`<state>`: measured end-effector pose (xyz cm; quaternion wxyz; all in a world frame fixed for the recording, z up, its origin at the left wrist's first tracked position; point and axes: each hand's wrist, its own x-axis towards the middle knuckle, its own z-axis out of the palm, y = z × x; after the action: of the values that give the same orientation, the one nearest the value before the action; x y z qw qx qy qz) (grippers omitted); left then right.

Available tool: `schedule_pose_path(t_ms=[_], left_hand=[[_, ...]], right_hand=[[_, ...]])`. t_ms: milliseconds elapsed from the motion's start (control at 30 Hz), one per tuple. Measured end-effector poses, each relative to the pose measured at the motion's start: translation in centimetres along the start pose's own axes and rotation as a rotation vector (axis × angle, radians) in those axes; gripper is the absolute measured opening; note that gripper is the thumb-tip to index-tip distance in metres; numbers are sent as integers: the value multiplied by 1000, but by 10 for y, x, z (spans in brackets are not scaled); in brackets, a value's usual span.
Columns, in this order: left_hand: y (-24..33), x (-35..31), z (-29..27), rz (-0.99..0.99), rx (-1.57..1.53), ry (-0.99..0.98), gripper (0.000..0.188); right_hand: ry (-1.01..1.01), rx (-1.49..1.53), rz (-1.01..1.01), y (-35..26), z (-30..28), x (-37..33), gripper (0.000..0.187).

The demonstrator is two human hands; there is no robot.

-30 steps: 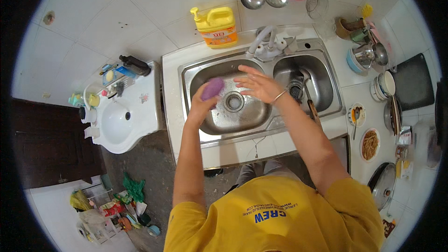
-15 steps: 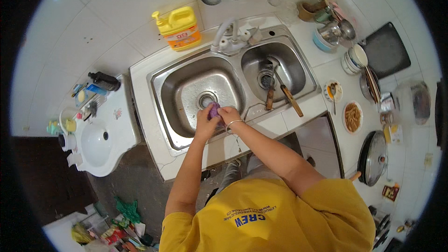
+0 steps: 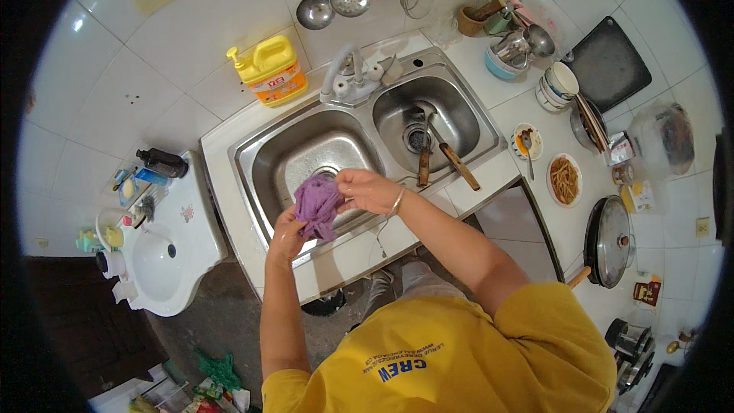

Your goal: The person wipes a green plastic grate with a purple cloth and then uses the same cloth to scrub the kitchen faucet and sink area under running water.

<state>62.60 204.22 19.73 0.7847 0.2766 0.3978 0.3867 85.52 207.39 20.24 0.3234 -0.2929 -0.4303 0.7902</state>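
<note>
A crumpled purple cloth (image 3: 318, 205) is partly unfolded between my hands, above the near edge of the larger left sink basin (image 3: 294, 157). My left hand (image 3: 287, 234) grips its lower left side, fingers closed on the fabric. On the other side, my right hand (image 3: 369, 191) pinches the cloth's right edge with thumb and fingers; a bracelet circles that wrist. The cloth covers part of the basin's drain. In the smaller right basin (image 3: 468, 111) rest two wooden-handled tools (image 3: 457, 164), their handles leaning over the near rim.
Behind the sink stand a white faucet (image 3: 344, 76) and a yellow detergent jug (image 3: 270, 70). Ladles (image 3: 314, 11) hang on the wall. To the right are a plate of food (image 3: 564, 180), stacked bowls (image 3: 558, 86) and a lidded pan (image 3: 610, 242). A white washbasin (image 3: 157, 248) is at the left.
My hands have moved up and to the left from low over the basin. The purple cloth, bunched tightly before, is now spread wider between them.
</note>
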Motion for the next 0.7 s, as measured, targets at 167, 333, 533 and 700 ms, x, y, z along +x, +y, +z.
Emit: schedule_pose_path(t_ms=[167,333,533,700], left_hand=[[-52,24,-30,321,882,379,10],[-25,41,28,285,376,426,10],[-50,62,97,125,106,-5,14],[-53,70,108,18,183,26,18]], right_hand=[[359,-709,-86,21,-2,5,17],[626,-628,-126,30,-35,-9,24],[417,352,86,14,-34,-26,50],[1106,52,-340,20,-90,-22,26]])
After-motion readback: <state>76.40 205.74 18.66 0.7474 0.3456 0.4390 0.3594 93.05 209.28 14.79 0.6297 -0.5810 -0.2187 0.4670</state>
